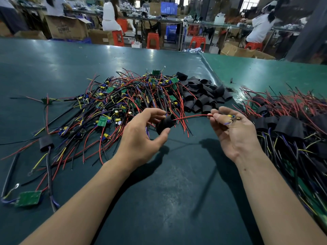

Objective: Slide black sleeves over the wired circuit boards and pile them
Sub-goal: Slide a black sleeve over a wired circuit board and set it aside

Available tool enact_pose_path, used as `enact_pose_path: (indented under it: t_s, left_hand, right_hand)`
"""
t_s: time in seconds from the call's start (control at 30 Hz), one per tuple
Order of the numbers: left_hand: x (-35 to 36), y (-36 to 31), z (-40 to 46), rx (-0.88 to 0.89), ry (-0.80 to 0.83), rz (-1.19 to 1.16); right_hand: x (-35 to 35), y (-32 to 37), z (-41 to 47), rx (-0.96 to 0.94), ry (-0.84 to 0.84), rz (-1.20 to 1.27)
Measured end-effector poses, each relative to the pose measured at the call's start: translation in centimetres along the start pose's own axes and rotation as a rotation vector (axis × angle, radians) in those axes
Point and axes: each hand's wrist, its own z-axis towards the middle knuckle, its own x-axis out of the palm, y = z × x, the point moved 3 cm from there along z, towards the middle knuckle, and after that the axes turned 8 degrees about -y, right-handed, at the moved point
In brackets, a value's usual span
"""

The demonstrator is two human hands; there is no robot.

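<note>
- My left hand (141, 137) pinches a black sleeve (165, 125) between thumb and fingertips, its open mouth turned toward my right hand.
- My right hand (233, 131) is curled round a wired circuit board (231, 118), mostly hidden in the palm; only its yellow and blue parts peek out just behind the fingertips.
- Red and black leads (192, 118) run from my right fingertips to the sleeve mouth, and I judge they have just entered it.
- To do this step well, I would keep the sleeve mouth pressed round, hold the leads together and straight, feed them right through, then draw the board in after them without bending a component.
- The risk I see is a stray lead catching on the sleeve rim and folding back.
- No bins or trays here; everything lies loose on the green table (168, 200).
- Beyond my left fingers is the heap of bare wired boards (127, 99).
- Just beyond the gap between my fingertips lies the pile of empty sleeves (203, 96).
- Outside my right fingers sits the pile of sleeved boards (290, 128), where this one should go.
</note>
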Motion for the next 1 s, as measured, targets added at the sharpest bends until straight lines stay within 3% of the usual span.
enact_pose_path:
  t_s: [0.2, 0.47, 0.7, 1.0]
  left_hand:
    - [0.0, 0.1, 0.0, 0.021, 0.019, 0.033]
    - [-0.1, -0.1, -0.1, 0.017, 0.047, 0.115]
    - [-0.1, 0.1, 0.1, -0.029, 0.035, 0.102]
    - [-0.3, -0.1, 0.2, 0.012, -0.043, 0.025]
  right_hand:
    - [0.2, 0.0, -0.2, -0.079, -0.021, -0.097]
    - [1.4, 0.2, -1.5, -0.170, 0.104, -0.083]
    - [0.6, 0.9, -0.6, -0.034, 0.027, 0.091]
    - [0.0, -0.3, 0.0, 0.094, -0.036, 0.017]
